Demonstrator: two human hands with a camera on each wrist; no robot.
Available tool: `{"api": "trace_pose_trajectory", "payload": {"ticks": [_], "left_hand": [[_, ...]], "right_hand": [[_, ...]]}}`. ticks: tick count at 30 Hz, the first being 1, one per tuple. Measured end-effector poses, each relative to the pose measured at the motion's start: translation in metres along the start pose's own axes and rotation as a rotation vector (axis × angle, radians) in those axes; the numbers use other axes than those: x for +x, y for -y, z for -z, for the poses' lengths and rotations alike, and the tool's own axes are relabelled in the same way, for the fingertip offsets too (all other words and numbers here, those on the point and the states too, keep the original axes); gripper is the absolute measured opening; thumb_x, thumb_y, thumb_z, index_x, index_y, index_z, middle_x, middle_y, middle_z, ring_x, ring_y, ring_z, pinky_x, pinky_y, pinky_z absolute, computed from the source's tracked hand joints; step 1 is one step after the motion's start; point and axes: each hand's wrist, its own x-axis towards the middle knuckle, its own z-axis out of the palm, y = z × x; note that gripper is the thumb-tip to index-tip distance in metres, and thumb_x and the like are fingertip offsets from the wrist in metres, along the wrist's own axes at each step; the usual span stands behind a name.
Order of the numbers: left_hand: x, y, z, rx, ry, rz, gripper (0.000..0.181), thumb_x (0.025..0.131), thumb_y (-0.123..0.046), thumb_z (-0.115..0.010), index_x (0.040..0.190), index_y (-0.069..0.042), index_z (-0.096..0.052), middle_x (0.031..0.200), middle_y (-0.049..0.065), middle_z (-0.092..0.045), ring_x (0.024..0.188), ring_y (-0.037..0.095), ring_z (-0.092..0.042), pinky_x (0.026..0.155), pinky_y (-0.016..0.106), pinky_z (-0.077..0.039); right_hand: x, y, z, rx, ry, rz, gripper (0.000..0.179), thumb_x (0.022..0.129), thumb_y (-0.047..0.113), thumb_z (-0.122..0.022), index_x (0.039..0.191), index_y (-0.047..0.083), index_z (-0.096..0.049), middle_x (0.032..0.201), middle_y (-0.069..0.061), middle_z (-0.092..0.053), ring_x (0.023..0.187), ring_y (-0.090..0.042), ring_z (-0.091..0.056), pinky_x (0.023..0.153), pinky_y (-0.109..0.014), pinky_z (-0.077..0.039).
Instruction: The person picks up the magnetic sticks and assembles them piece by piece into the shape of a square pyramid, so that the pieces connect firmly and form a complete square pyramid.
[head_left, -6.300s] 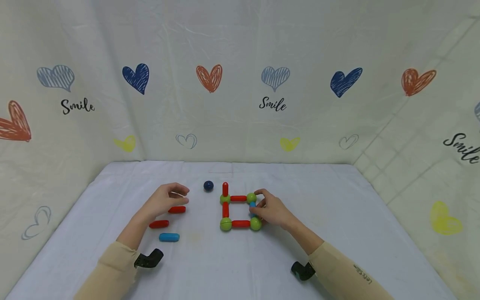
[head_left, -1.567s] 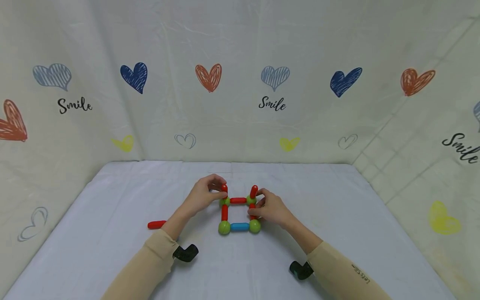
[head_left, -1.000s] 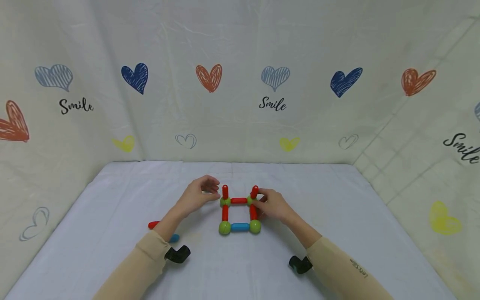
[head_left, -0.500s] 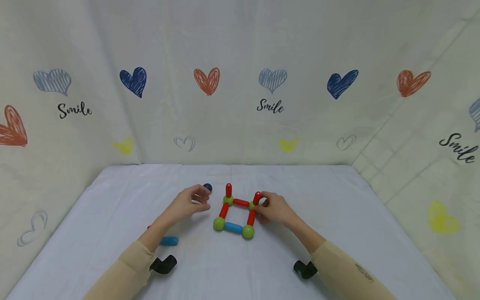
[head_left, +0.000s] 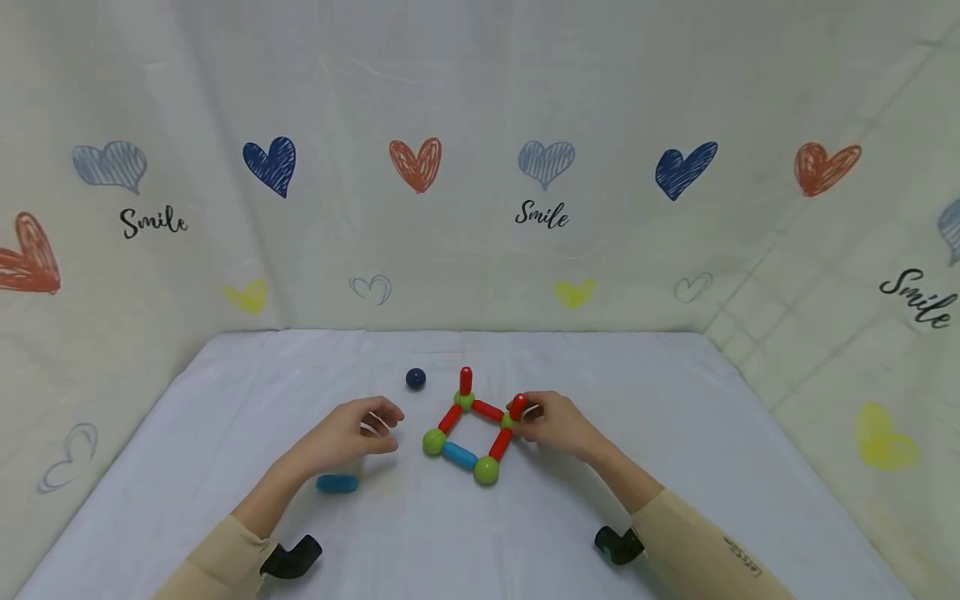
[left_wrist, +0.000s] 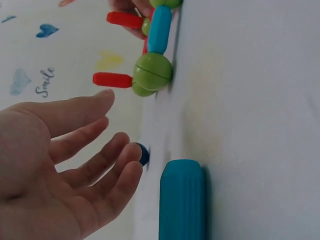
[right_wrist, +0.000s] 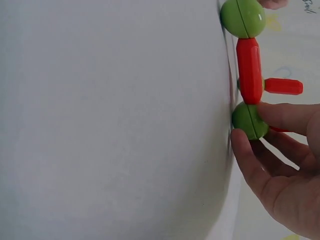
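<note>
A four-sided frame of green balls and rods lies mid-table, with red rods on three sides and a blue rod (head_left: pixel 460 456) along the front left. Red rods (head_left: pixel 466 382) stand upright on its two far balls. My right hand (head_left: pixel 558 427) pinches the green ball (right_wrist: pixel 250 121) at the right corner between thumb and fingers. Off to the frame's left, my left hand (head_left: pixel 341 437) hangs with loosely bent fingers, holding nothing. A loose blue rod (left_wrist: pixel 183 200) lies below that hand. Beyond its fingertips sits a dark blue ball (head_left: pixel 416 379).
A white cloth (head_left: pixel 420 550) covers the table. Behind it hangs a pale backdrop (head_left: pixel 480 250) printed with hearts and "Smile". Black wrist cameras (head_left: pixel 292 557) stick out at both cuffs.
A second upright red rod has joined the frame, and its blue side is now in front. Lately the frame turned clockwise under my right hand, while my left hand let go and drew back left.
</note>
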Motion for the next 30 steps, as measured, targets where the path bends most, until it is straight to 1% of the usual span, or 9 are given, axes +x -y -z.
{"api": "trace_pose_trajectory", "payload": {"ticks": [4, 7, 12, 16, 18, 20, 23, 27, 30], "left_hand": [[-0.008, 0.002, 0.007, 0.016, 0.038, 0.017, 0.032, 0.092, -0.017, -0.079, 0.12, -0.006, -0.067, 0.113, 0.007, -0.067, 0.101, 0.022, -0.062, 0.086, 0.033, -0.054], [-0.013, 0.004, 0.013, 0.031, 0.078, 0.01, 0.03, 0.091, -0.016, -0.079, 0.117, -0.006, -0.068, 0.11, 0.007, -0.067, 0.099, 0.022, -0.062, 0.083, 0.031, -0.054], [-0.02, 0.008, 0.021, 0.029, 0.172, -0.007, 0.027, 0.089, -0.012, -0.08, 0.112, -0.004, -0.069, 0.106, 0.008, -0.067, 0.093, 0.024, -0.062, 0.081, 0.029, -0.055], [-0.025, 0.01, 0.025, 0.048, 0.251, -0.008, 0.027, 0.087, -0.011, -0.082, 0.111, -0.007, -0.07, 0.103, 0.004, -0.067, 0.093, 0.024, -0.062, 0.08, 0.029, -0.055], [-0.027, 0.011, 0.026, 0.068, 0.276, -0.014, 0.027, 0.086, -0.011, -0.083, 0.11, -0.009, -0.071, 0.102, 0.002, -0.067, 0.093, 0.023, -0.062, 0.081, 0.029, -0.054], [-0.029, 0.011, 0.027, 0.082, 0.29, -0.022, 0.028, 0.084, -0.011, -0.084, 0.11, -0.01, -0.071, 0.101, 0.001, -0.067, 0.093, 0.022, -0.062, 0.081, 0.03, -0.054], [-0.032, 0.012, 0.029, 0.106, 0.294, -0.028, 0.029, 0.083, -0.012, -0.085, 0.108, -0.012, -0.071, 0.1, -0.001, -0.067, 0.092, 0.02, -0.062, 0.08, 0.031, -0.054], [-0.035, 0.012, 0.031, 0.124, 0.298, -0.019, 0.028, 0.083, -0.011, -0.086, 0.106, -0.013, -0.071, 0.099, -0.003, -0.067, 0.091, 0.019, -0.062, 0.081, 0.032, -0.054], [-0.037, 0.012, 0.032, 0.121, 0.309, -0.005, 0.027, 0.082, -0.01, -0.086, 0.105, -0.013, -0.071, 0.097, -0.003, -0.066, 0.089, 0.02, -0.062, 0.08, 0.032, -0.054]], "right_hand": [[-0.001, 0.0, 0.002, -0.003, 0.006, -0.005, 0.026, 0.09, 0.01, -0.078, 0.116, 0.007, -0.071, 0.105, -0.004, -0.068, 0.098, -0.024, -0.063, 0.075, -0.034, -0.059], [-0.001, 0.0, 0.002, -0.004, 0.005, -0.015, 0.026, 0.09, 0.011, -0.079, 0.114, 0.007, -0.071, 0.103, -0.004, -0.069, 0.096, -0.024, -0.063, 0.075, -0.035, -0.059], [-0.002, -0.001, 0.001, -0.022, 0.011, -0.015, 0.024, 0.089, 0.013, -0.081, 0.11, 0.008, -0.071, 0.099, -0.001, -0.068, 0.092, -0.022, -0.064, 0.073, -0.033, -0.058], [-0.004, -0.001, 0.001, -0.008, 0.023, -0.012, 0.022, 0.087, 0.013, -0.082, 0.105, 0.009, -0.07, 0.095, -0.001, -0.067, 0.086, -0.021, -0.063, 0.071, -0.033, -0.057], [-0.006, -0.002, 0.001, -0.003, 0.033, 0.0, 0.02, 0.087, 0.013, -0.083, 0.101, 0.009, -0.069, 0.094, -0.002, -0.066, 0.084, -0.021, -0.062, 0.07, -0.033, -0.057], [-0.007, -0.003, 0.0, 0.0, 0.042, 0.01, 0.02, 0.087, 0.014, -0.083, 0.099, 0.009, -0.068, 0.093, -0.002, -0.066, 0.082, -0.021, -0.062, 0.069, -0.033, -0.057], [-0.009, -0.003, -0.001, 0.006, 0.052, 0.02, 0.021, 0.086, 0.014, -0.083, 0.096, 0.009, -0.066, 0.092, -0.003, -0.065, 0.081, -0.021, -0.062, 0.068, -0.033, -0.057], [-0.012, -0.003, -0.003, 0.007, 0.065, 0.022, 0.023, 0.086, 0.017, -0.084, 0.096, 0.01, -0.064, 0.089, -0.003, -0.064, 0.079, -0.02, -0.062, 0.067, -0.033, -0.057], [-0.014, -0.001, -0.004, 0.004, 0.085, 0.02, 0.025, 0.085, 0.018, -0.084, 0.098, 0.01, -0.064, 0.088, -0.003, -0.064, 0.076, -0.02, -0.062, 0.066, -0.033, -0.057]]}}
